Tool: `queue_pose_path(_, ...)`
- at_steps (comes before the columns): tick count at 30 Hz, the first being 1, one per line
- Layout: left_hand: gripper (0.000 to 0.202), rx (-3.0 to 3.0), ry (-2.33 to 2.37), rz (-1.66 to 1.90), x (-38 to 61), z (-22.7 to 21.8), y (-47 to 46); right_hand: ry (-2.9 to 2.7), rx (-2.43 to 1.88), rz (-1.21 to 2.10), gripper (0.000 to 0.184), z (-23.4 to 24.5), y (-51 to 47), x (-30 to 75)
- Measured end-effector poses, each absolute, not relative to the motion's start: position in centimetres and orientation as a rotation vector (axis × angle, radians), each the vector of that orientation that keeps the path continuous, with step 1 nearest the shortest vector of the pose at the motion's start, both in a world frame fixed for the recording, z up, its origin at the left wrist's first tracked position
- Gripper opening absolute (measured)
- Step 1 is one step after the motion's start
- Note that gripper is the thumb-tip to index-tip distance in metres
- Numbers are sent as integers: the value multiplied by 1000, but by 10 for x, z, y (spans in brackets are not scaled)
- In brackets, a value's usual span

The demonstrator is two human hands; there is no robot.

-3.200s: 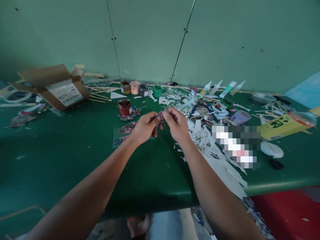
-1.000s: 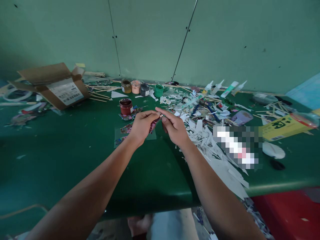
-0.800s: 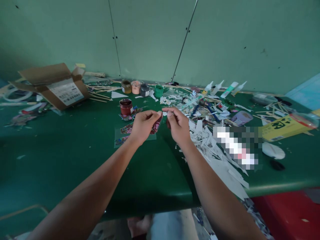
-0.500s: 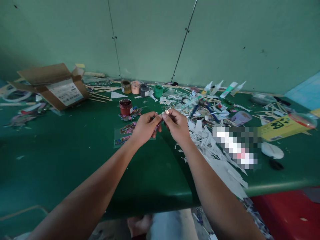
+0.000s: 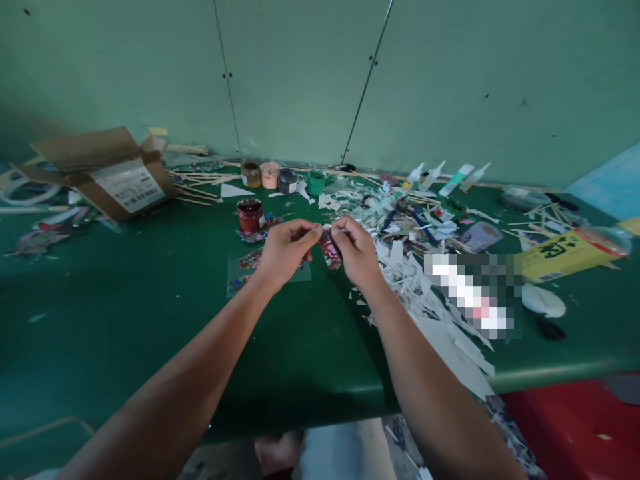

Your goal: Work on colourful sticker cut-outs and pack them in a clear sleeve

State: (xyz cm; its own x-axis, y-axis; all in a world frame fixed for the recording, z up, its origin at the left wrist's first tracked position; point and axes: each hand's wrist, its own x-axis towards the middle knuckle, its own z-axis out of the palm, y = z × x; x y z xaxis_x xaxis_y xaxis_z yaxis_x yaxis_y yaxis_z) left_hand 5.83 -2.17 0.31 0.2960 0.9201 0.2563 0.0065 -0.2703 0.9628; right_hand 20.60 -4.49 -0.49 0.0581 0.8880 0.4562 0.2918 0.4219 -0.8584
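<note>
Pinched by the right hand [image 5: 357,249] and seemingly the left hand [image 5: 284,252], one patterned piece [image 5: 331,253] looks unfinished, with other pieces [image 5: 251,258] lying unheld, back from the front edge of the table [image 5: 295,347].

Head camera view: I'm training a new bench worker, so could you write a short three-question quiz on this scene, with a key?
1. True or false: the cardboard box is closed.
2. What shows between the left hand and the right hand?
A. a bottle
B. a pink-patterned piece
C. a wooden stick
3. In the row of jars behind the red jar, what colour is the one at the right end?

Key: 1. False, it stands open. 2. B. 3. Green.
</note>
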Motion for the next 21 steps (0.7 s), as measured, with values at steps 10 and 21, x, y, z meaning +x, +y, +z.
queue_pose_path(10,22,1614,903,1203,57,4,-21,-1537,-1074,622,31,-1,-49,204)
queue_pose_path(21,19,1636,907,1161,56,7,-22,-1609,-1054,594,30,0,-50,204)
